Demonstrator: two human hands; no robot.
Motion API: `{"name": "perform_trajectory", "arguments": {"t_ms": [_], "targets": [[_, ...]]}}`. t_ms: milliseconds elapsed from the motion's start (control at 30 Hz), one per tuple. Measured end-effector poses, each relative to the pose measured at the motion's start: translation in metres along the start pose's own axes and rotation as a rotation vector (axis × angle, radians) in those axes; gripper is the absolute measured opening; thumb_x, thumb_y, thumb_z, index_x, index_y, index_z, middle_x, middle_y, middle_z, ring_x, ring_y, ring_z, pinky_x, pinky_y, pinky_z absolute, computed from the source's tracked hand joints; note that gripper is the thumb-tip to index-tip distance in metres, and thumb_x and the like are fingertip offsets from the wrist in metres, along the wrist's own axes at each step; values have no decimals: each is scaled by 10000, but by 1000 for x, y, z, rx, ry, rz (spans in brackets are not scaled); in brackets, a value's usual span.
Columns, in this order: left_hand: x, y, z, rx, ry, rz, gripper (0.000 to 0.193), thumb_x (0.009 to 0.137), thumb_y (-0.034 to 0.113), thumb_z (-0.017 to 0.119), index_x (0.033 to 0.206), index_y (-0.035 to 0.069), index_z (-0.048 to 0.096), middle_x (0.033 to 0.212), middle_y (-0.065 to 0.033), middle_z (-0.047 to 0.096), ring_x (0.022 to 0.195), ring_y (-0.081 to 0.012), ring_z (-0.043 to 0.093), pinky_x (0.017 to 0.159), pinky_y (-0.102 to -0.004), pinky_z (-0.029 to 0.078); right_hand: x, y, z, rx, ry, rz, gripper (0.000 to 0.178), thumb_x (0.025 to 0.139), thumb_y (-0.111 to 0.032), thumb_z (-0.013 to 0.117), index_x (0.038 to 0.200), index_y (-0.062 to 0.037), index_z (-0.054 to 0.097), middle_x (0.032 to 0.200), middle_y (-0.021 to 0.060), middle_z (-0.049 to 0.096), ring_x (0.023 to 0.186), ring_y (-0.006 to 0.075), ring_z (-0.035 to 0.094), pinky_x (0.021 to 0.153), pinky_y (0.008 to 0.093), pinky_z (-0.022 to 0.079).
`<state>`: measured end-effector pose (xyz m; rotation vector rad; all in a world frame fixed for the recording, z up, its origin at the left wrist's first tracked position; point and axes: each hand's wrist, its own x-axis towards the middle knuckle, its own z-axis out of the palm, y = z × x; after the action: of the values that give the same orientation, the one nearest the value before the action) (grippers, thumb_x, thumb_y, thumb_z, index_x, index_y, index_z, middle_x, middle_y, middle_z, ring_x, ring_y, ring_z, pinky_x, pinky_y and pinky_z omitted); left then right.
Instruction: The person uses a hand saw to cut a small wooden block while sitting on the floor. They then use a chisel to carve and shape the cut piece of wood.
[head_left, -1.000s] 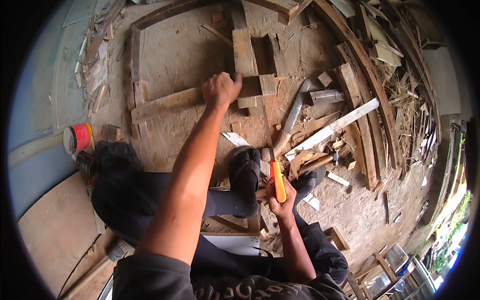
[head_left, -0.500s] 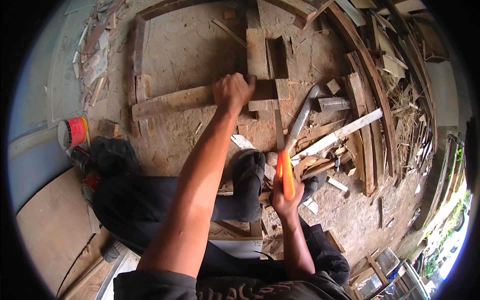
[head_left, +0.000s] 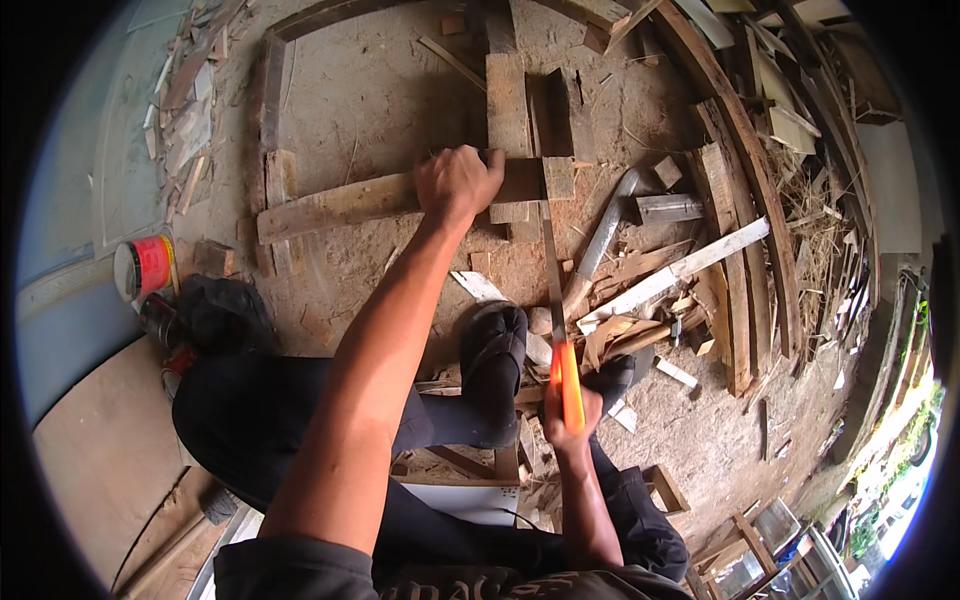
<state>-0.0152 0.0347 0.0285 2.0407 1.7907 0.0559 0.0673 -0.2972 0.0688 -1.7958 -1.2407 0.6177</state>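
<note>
You seem mid-cut: your left grip [head_left: 460,183] clasps the plank [head_left: 340,205], which lies across the timber block's [head_left: 506,95] near end; your right grip [head_left: 590,412] wraps the handsaw's [head_left: 551,265] handle [head_left: 570,385]. The next stroke likely calls for straight, steady pushing.

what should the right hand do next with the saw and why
Probably push the saw forward with the right hand: much of its blade shows on the near side of the board, lined up near the right end, while the left hand grips the board left of it.
</note>
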Motion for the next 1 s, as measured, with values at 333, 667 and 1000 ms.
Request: {"name": "perform_trajectory", "arguments": {"t_ms": [333, 667, 1000], "targets": [[3, 0, -3, -7, -7, -6, 539, 939, 476, 531, 879, 1, 778, 926, -278, 725, 922, -442, 718, 862, -501, 563, 11, 3, 17, -139, -27, 57, 93, 812, -95, 658, 729, -56, 642, 617, 124, 596, 543, 318, 627, 540, 382, 497], [1, -5, 8, -30, 3, 78, 532, 939, 495, 549, 878, 23, 787, 918, -274, 726, 912, -401, 732, 861, -492, 559, 130, -1, 55, 152, 100, 152, 152, 822, -107, 675, 708, -33, 607, 551, 150, 525, 454, 254, 542, 483, 367, 444], [4, -8, 14, 31, 139, 87, 563, 922, 543, 568, 793, 35, 774, 827, -238, 731, 815, -385, 737, 823, -482, 564, 67, -6, 17, -50, -22, 71, 268, 967, -142, 577, 1125, 33, 704, 620, 42, 590, 526, 104, 533, 503, 307, 420]]}}
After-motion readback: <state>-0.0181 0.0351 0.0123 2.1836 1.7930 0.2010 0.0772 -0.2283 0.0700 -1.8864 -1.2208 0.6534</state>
